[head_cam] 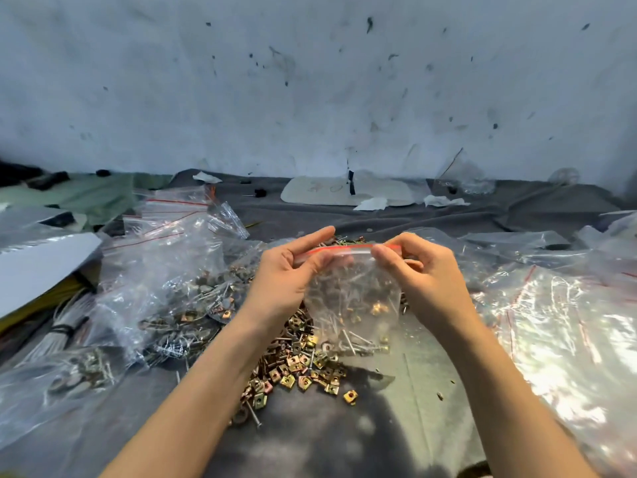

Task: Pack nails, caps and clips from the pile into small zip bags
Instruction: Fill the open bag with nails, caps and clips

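A small clear zip bag with a red strip along its top hangs upright above the pile. Nails and a few brass clips lie in its lower part. My left hand pinches the left end of the red strip between thumb and fingers. My right hand pinches the right end in the same way. Below the bag spreads the pile of brass clips, nails and caps on the grey cloth.
Filled zip bags are heaped at the left, with empty red-striped bags behind them. Large shiny plastic bags cover the right side. A white cable bundle lies far left. A stained white wall stands behind.
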A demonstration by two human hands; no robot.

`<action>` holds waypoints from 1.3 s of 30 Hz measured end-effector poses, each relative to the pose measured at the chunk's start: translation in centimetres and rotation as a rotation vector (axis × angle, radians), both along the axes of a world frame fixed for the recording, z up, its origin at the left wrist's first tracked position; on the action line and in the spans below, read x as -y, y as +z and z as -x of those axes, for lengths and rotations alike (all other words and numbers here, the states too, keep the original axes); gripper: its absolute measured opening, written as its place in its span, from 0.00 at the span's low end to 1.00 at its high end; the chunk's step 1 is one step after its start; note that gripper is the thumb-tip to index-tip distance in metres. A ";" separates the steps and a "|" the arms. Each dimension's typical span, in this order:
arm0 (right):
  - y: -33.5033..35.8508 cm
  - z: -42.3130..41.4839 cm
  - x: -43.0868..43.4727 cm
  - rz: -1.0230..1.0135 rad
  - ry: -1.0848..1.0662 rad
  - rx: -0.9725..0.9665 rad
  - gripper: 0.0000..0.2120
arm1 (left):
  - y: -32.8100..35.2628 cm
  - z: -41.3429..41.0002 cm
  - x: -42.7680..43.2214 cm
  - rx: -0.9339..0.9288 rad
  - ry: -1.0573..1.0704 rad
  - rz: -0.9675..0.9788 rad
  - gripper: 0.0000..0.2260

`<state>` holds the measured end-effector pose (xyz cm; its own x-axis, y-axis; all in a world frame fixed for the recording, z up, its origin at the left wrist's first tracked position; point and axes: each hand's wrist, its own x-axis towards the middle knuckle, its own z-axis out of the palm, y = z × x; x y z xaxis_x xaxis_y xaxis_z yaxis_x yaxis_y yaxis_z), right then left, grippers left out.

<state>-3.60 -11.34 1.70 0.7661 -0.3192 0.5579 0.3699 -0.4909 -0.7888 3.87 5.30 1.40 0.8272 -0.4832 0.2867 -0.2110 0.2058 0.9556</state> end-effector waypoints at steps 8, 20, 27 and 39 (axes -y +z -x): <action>0.3 1.1 0.7 -0.088 -0.036 0.045 0.09 | 2.4 -0.1 -0.5 0.199 -0.212 -0.251 0.25; -6.0 2.4 9.0 0.065 -0.688 -1.135 0.25 | 8.1 -9.4 -9.0 0.137 0.541 -0.114 0.15; -6.4 2.3 8.5 0.055 -0.695 -1.302 0.31 | 3.9 -10.8 -8.7 0.496 0.877 -0.599 0.22; -3.8 1.9 7.5 0.058 -1.068 -0.238 0.25 | -2.4 -1.9 2.2 0.486 0.515 -0.425 0.18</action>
<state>-5.51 -18.85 -2.06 0.2007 -0.8607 0.4678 -0.4271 -0.5066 -0.7489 5.73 3.14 -0.99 0.8054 -0.2249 0.5483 -0.5903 -0.3879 0.7079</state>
